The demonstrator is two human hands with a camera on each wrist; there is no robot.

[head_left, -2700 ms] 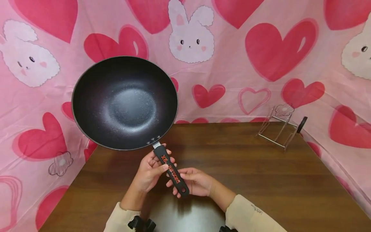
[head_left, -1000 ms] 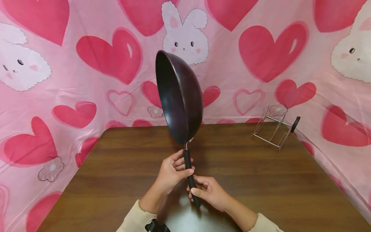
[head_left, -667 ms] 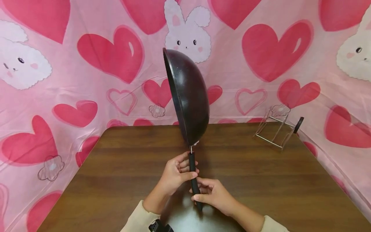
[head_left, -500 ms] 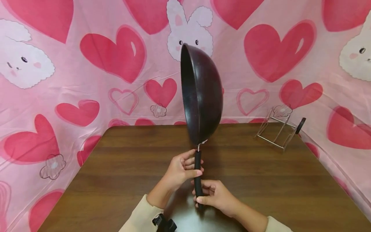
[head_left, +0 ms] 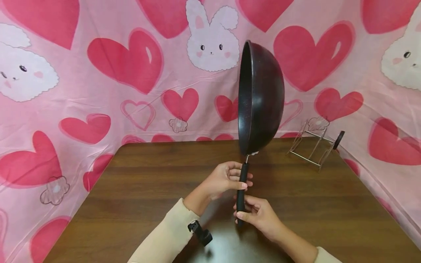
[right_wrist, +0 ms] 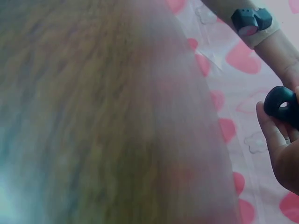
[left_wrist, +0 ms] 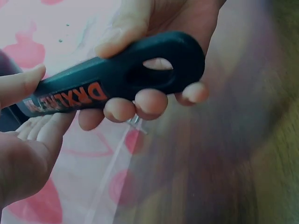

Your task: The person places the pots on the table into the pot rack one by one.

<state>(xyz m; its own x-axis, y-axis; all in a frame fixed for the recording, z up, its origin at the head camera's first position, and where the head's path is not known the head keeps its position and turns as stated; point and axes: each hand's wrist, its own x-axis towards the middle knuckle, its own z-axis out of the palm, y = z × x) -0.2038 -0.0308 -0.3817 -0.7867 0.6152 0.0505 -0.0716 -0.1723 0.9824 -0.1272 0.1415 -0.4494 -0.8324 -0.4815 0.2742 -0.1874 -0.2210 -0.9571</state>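
Both hands hold a dark wok [head_left: 266, 98] upright above the table, its bowl on top and its hollow side turned to the left. My left hand [head_left: 223, 179] grips the upper part of the black handle [head_left: 241, 201], thumb across the front. Lower down, my right hand [head_left: 260, 215] pinches the handle near its end between thumb and fingers. In the left wrist view, orange-red lettering and a hanging hole show on the handle [left_wrist: 107, 79]. Only the handle's looped end [right_wrist: 279, 100] and part of my right hand [right_wrist: 285, 154] appear in the right wrist view.
A thin metal wire rack [head_left: 310, 148] with a black round-edged piece stands at the table's back right. Behind the brown wooden table [head_left: 158, 175] hangs a pink cloth [head_left: 141, 73] with hearts and rabbits. A black wrist camera [head_left: 200, 233] sits on the left sleeve.
The wok has turned from facing the head camera to nearly edge-on, then moved right toward the rack's side. Both hands have moved right with it, keeping their grip on the handle.
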